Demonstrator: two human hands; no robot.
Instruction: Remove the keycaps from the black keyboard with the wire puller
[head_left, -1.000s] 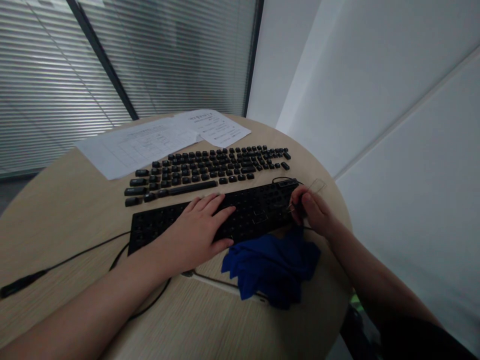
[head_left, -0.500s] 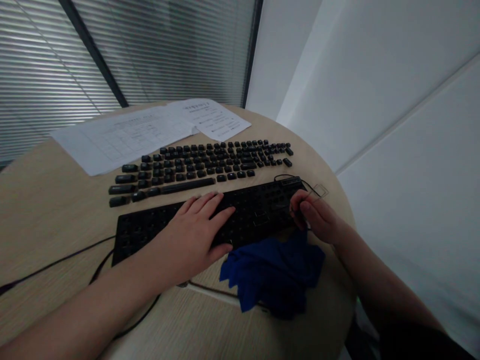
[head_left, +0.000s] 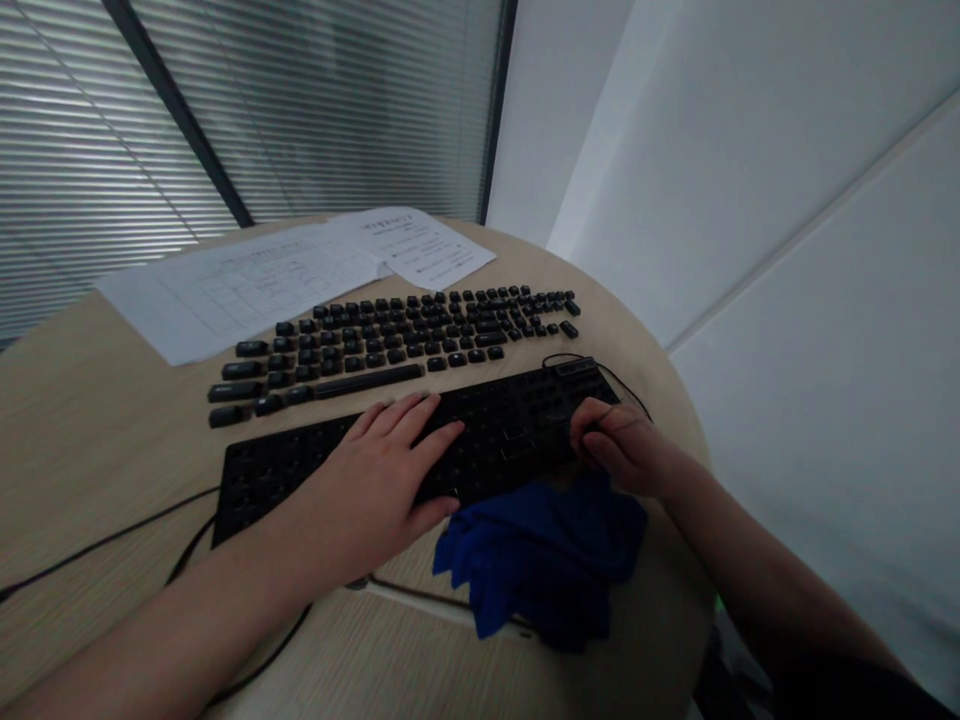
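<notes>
A black keyboard base (head_left: 274, 465) with its keycaps off lies on the round wooden table. My left hand (head_left: 390, 460) rests on its middle, palm down with the fingers spread. My right hand (head_left: 619, 445) is closed at the keyboard's right end, its fingers pinched together around what looks like a wire keycap puller; only a thin bit of wire shows and the rest is hidden by the fingers. A crumpled blue cloth (head_left: 536, 560) lies just below the keyboard, beside my right hand.
Beyond the keyboard, loose black keycaps (head_left: 307, 357) lie in rows, with the long space bar (head_left: 367, 381) in front. Printed sheets (head_left: 247, 285) lie farther back. Black cables (head_left: 112, 540) run off to the left. A pale, thin-handled object (head_left: 420, 603) is partly under the cloth.
My right hand has turned slightly, and the wire loop that stuck out past it is now barely visible. My left hand stays on the keyboard. The whole view has shifted a little.
</notes>
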